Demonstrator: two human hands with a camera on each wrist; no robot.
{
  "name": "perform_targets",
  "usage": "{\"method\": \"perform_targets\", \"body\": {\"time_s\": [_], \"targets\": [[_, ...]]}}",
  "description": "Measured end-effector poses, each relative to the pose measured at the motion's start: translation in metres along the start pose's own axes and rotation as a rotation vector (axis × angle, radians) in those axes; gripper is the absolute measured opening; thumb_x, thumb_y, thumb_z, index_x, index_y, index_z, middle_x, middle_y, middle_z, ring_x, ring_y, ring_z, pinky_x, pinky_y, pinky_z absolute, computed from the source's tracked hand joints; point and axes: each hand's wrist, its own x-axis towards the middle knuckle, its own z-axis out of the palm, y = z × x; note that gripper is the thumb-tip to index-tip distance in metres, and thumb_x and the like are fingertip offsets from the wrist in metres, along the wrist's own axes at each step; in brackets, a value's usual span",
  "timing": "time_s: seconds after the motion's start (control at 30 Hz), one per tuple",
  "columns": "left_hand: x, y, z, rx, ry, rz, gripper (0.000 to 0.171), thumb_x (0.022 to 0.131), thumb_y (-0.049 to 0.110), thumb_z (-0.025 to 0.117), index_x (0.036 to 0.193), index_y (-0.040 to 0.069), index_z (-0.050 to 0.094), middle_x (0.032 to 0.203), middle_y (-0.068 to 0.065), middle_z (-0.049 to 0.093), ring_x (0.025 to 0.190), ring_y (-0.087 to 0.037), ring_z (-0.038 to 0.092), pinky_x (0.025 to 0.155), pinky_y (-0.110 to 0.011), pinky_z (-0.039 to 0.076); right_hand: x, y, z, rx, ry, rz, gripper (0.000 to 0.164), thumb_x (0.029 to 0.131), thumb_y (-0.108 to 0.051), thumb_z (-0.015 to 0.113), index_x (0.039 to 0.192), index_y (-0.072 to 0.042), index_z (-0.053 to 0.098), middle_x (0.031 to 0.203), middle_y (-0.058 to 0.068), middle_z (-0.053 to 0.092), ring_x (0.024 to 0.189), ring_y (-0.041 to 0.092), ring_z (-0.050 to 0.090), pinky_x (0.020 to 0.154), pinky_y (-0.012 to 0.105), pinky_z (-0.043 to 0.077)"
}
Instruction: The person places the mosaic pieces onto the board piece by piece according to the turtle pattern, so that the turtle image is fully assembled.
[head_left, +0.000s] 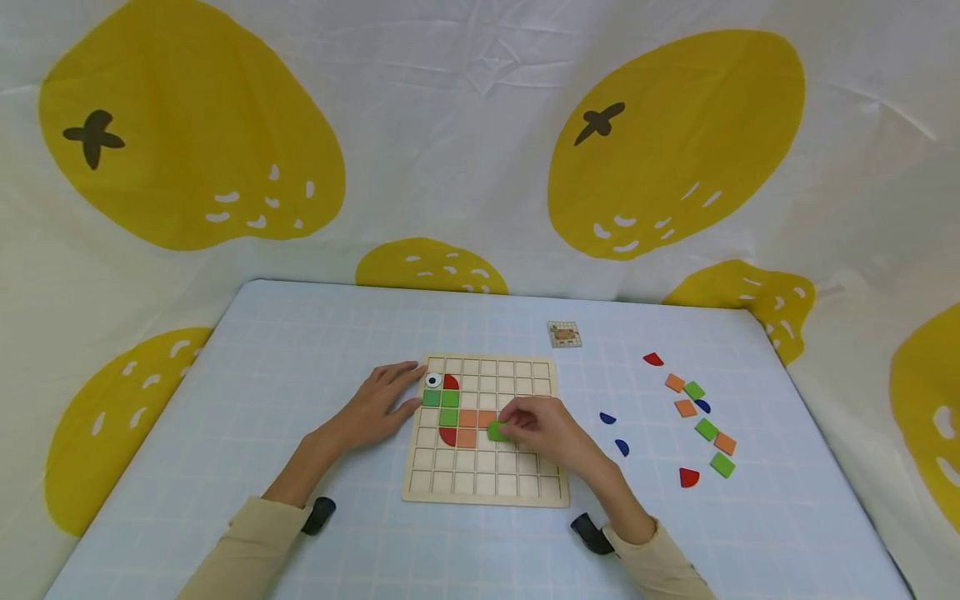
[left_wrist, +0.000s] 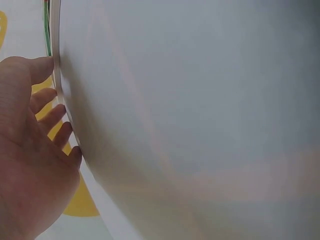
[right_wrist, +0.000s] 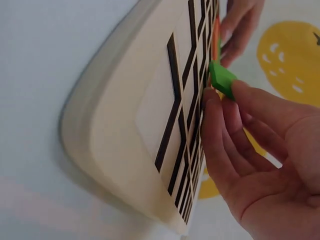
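Observation:
A wooden grid board (head_left: pixel 486 492) lies on the table in the head view. My right hand (head_left: pixel 546 428) pinches a green square tile (head_left: pixel 495 431) between thumb and fingers, over the board's middle. In the right wrist view the green tile (right_wrist: pixel 222 80) is tilted, its lower corner right at the grid. The held tile is just right of several orange square tiles (head_left: pixel 467 419). Green tiles (head_left: pixel 449 398), red quarter-round tiles (head_left: pixel 451 382) and a round eye tile (head_left: pixel 433 380) sit in cells at left. My left hand (head_left: pixel 372 408) touches the board's left edge, fingers spread.
Loose orange, green, red and blue pieces lie to the right, among them a green square (head_left: pixel 722 465), a red quarter-round (head_left: pixel 688 477) and a blue half-round (head_left: pixel 607 418). A small picture card (head_left: pixel 564 334) lies behind the board. A patterned cloth (head_left: pixel 465 167) hangs behind the table.

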Motion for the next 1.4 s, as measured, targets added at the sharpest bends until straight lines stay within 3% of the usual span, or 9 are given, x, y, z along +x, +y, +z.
{"method": "perform_targets", "body": {"time_s": [0.57,0.8,0.97,1.4], "targets": [[0.002,0.0,0.001,0.002,0.009,0.011,0.058,0.104,0.028,0.062,0.157,0.01,0.044,0.161,-0.016,0.039,0.145,-0.039,0.033,0.116,-0.061,0.032,0.003,-0.006,0.01,-0.04,-0.028,-0.005,0.006,0.093,-0.01,0.077,0.093,-0.005,0.074,0.082,-0.005,0.068,0.074,0.01,0.061,0.068,0.023,0.054],[0.001,0.0,0.001,0.008,0.008,0.004,0.058,0.104,0.028,0.061,0.157,0.01,0.043,0.161,-0.015,0.039,0.145,-0.039,0.033,0.116,-0.061,0.032,0.003,-0.008,0.016,-0.091,0.02,0.011,0.005,0.091,-0.01,0.079,0.089,-0.011,0.075,0.08,-0.008,0.066,0.072,0.008,0.059,0.066,0.023,0.053],[0.001,0.0,0.0,0.005,0.011,0.01,0.058,0.104,0.027,0.062,0.156,0.009,0.044,0.161,-0.016,0.039,0.145,-0.039,0.033,0.116,-0.062,0.032,0.004,-0.01,0.019,-0.129,0.051,0.001,0.005,0.089,-0.007,0.08,0.088,-0.009,0.076,0.081,-0.006,0.068,0.072,0.008,0.059,0.066,0.022,0.053],[-0.001,-0.001,0.001,0.002,0.016,0.01,0.058,0.104,0.027,0.062,0.156,0.009,0.044,0.16,-0.016,0.04,0.145,-0.039,0.034,0.115,-0.061,0.033,-0.005,-0.002,0.006,-0.104,-0.001,-0.021,0.004,0.095,-0.009,0.074,0.099,-0.008,0.075,0.09,-0.004,0.067,0.08,0.01,0.061,0.073,0.024,0.055]]}}
